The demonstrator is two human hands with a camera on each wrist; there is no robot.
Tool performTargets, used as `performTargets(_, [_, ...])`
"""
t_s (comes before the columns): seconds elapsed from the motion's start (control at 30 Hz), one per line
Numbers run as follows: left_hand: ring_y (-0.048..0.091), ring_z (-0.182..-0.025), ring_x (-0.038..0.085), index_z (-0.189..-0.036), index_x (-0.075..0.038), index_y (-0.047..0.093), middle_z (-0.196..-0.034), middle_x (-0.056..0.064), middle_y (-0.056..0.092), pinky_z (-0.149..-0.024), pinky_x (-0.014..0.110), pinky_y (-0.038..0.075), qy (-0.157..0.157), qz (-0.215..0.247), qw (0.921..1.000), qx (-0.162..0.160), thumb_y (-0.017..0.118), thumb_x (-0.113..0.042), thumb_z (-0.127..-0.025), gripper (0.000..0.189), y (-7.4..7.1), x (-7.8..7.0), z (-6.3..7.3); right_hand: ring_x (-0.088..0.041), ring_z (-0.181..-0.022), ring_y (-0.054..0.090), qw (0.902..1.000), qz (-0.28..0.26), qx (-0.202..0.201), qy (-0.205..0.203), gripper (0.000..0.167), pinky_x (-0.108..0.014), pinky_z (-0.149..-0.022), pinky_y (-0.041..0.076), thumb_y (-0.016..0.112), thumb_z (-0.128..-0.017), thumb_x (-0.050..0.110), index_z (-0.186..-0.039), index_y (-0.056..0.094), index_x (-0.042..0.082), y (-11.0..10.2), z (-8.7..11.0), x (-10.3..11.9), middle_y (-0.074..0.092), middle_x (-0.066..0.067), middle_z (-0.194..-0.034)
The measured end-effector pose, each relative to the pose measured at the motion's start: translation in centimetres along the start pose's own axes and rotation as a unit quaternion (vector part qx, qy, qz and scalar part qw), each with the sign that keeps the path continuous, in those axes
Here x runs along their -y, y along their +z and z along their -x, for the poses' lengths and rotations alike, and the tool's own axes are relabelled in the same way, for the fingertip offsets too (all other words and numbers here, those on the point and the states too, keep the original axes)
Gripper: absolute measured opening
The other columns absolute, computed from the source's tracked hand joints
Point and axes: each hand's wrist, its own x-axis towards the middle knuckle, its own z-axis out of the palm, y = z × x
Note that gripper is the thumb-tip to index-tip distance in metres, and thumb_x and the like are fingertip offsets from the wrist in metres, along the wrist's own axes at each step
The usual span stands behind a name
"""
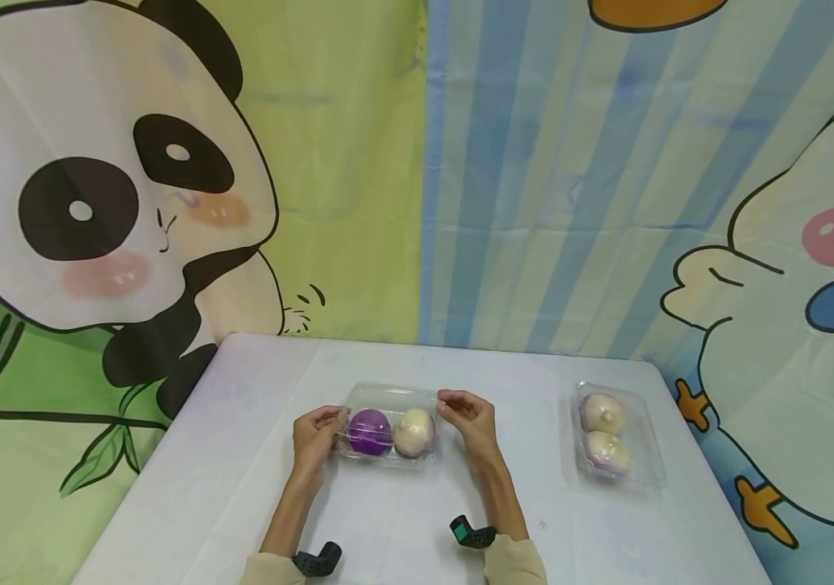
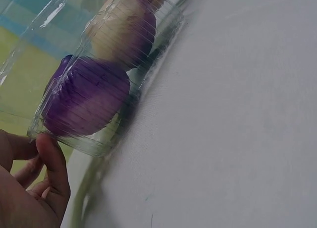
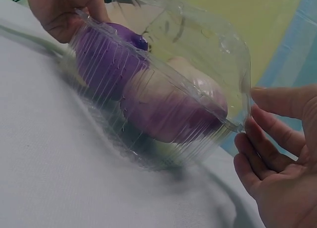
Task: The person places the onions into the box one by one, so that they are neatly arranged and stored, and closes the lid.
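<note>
A clear plastic clamshell box [image 1: 393,394] is between my two hands near the middle of the table. Inside it sit a deep purple, onion-like ball [image 1: 369,432] on the left and a cream ball [image 1: 414,432] on the right, whose lower part is purple in the right wrist view. My left hand [image 1: 314,439] pinches the box's left end between thumb and fingers. At the right end, my right hand [image 3: 282,143] grips the rim by its corner, thumb above and fingertips below. Ribbed walls partly blur the balls in both wrist views.
A second clear box [image 1: 644,443] with two cream balls, the upper one [image 1: 602,413] showing a small nub, lies on the right of the white table [image 1: 256,487]. Cartoon-printed curtains [image 1: 347,203] hang right behind the table's far edge. Dark wrist devices [image 1: 318,561] sit on both forearms.
</note>
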Motion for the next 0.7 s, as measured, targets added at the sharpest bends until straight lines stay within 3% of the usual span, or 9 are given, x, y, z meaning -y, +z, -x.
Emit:
performTargets(0.13, [0.063,-0.066,0.004,-0.125,0.009,0.073,-0.097,0.002,0.083,-0.055,0.015,0.052,0.004,-0.009,0.9999,0.008,0.066,-0.009,-0.109,0.025,-0.3,0.0,0.1,-0.017,-0.109,0.074,1.0,-0.002,0.0,0.001,0.035,-0.02,-0.099,0.063,0.081,-0.096,0.001,-0.125,0.071,-0.014,0.1,0.0,-0.1,0.067,-0.038,-0.136])
performTargets(0.37, [0.066,-0.08,0.006,-0.13,0.007,0.071,-0.106,-0.001,0.075,-0.064,0.018,0.06,0.0,-0.008,0.9998,0.02,0.05,-0.025,-0.116,0.041,-0.8,-0.5,0.4,-0.015,-0.109,0.074,1.0,-0.003,-0.005,-0.001,0.034,-0.019,-0.098,0.062,0.079,-0.095,-0.004,-0.126,0.069,-0.016,0.1,-0.1,-0.2,0.071,-0.033,-0.133])
performTargets(0.7, [0.072,-0.092,0.009,-0.132,0.003,0.072,-0.126,0.012,0.079,-0.069,0.027,0.064,-0.011,-0.019,0.9978,0.062,0.06,-0.019,-0.107,0.035,-1.4,-0.7,0.4,-0.029,-0.123,0.074,1.0,-0.005,-0.007,0.001,0.032,-0.02,-0.105,0.061,0.08,-0.092,-0.008,-0.121,0.071,-0.018,0.0,-0.1,-0.2,0.071,-0.033,-0.136])
